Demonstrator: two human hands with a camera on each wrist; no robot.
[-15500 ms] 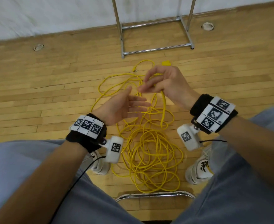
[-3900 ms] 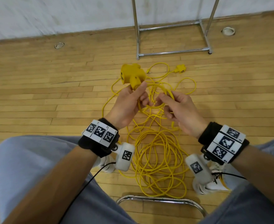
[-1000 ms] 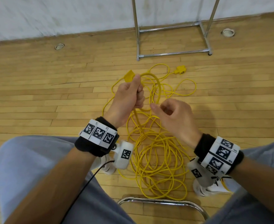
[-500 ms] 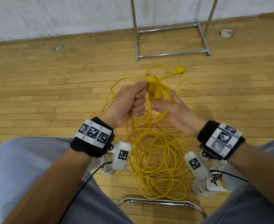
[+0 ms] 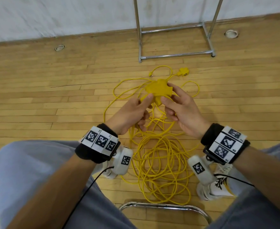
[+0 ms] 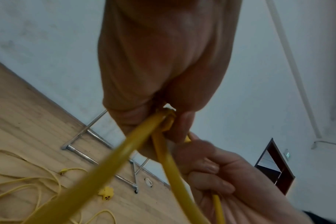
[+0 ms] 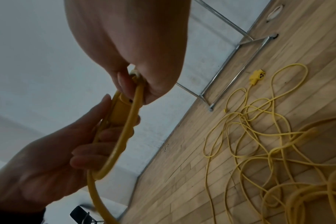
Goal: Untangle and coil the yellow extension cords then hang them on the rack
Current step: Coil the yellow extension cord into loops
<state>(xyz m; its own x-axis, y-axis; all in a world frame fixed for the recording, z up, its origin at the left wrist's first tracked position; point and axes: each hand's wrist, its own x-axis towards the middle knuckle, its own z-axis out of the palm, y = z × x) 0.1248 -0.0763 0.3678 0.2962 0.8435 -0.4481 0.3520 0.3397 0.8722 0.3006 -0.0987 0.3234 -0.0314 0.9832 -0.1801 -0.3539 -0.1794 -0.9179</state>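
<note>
A yellow three-way socket head (image 5: 159, 87) is held up over the floor between both hands. My left hand (image 5: 142, 106) grips its neck and a loop of yellow cord (image 6: 125, 151), thumb on top. My right hand (image 5: 173, 96) pinches the socket head from the right, and the socket body (image 7: 121, 109) shows between the two hands in the right wrist view. Below lies the tangled pile of yellow cords (image 5: 159, 162). A second socket head (image 5: 183, 72) and a plug (image 5: 150, 74) lie further out, near the rack base (image 5: 175, 55).
The chrome rack's uprights rise against a white wall (image 5: 69, 14). A chrome chair frame (image 5: 165, 207) curves between my knees, with white shoes (image 5: 215, 189) on either side of the pile. Round floor sockets (image 5: 59, 47) dot the wooden floor.
The socket head has swung up and flat between the hands. My right hand has moved from under the loop onto the socket head. The left hand keeps its grip on the cord.
</note>
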